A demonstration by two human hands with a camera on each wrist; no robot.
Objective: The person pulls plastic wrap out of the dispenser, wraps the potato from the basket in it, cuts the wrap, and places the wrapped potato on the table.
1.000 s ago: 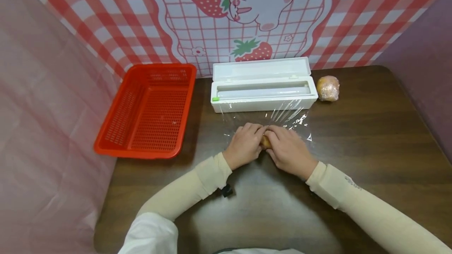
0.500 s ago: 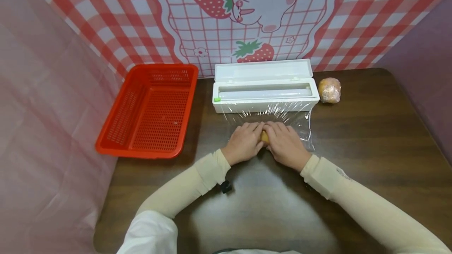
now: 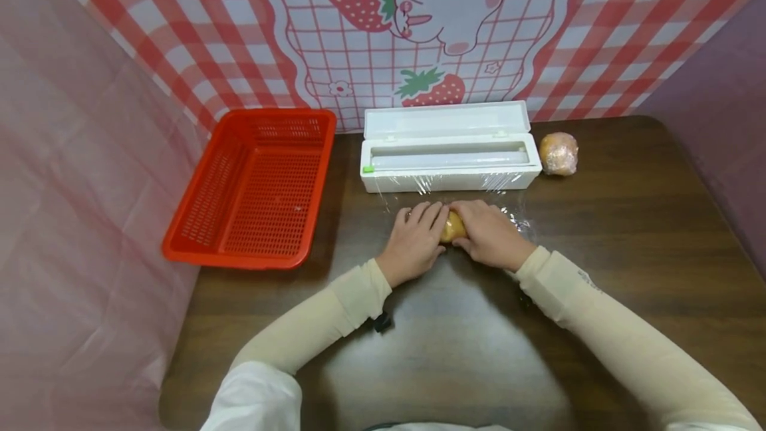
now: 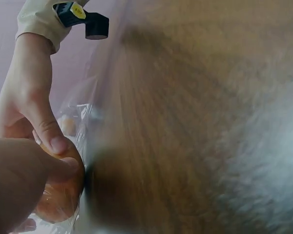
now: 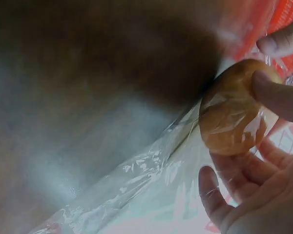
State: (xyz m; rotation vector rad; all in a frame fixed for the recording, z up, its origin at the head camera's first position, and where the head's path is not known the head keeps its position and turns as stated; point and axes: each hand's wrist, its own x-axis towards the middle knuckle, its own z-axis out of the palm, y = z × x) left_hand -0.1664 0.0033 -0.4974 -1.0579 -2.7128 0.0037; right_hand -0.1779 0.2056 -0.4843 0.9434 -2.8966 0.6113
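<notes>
A round golden-brown item (image 3: 453, 226), smooth like a bun or fruit and partly covered in clear plastic wrap, lies between both hands. My right hand (image 3: 493, 235) holds its right side; in the right wrist view the thumb (image 5: 276, 97) presses on top and the fingers curl beneath. My left hand (image 3: 414, 239) grips the left side, its thumb (image 4: 63, 168) on the surface in the left wrist view. Clear plastic wrap (image 5: 141, 170) stretches from under the hands to the white dispenser box (image 3: 451, 181), which holds the film roll (image 3: 449, 159) with its lid raised.
Right of the dispenser sits another round item (image 3: 559, 153) wrapped in film. A red plastic basket (image 3: 323, 185) stands at the left of the wooden table (image 3: 628, 231). Behind is a red-and-white checked cloth (image 3: 197, 38).
Both hands have shifted a little toward the dispenser. They sit slightly farther apart, so more of the golden-brown item shows, and less loose film shows on the right.
</notes>
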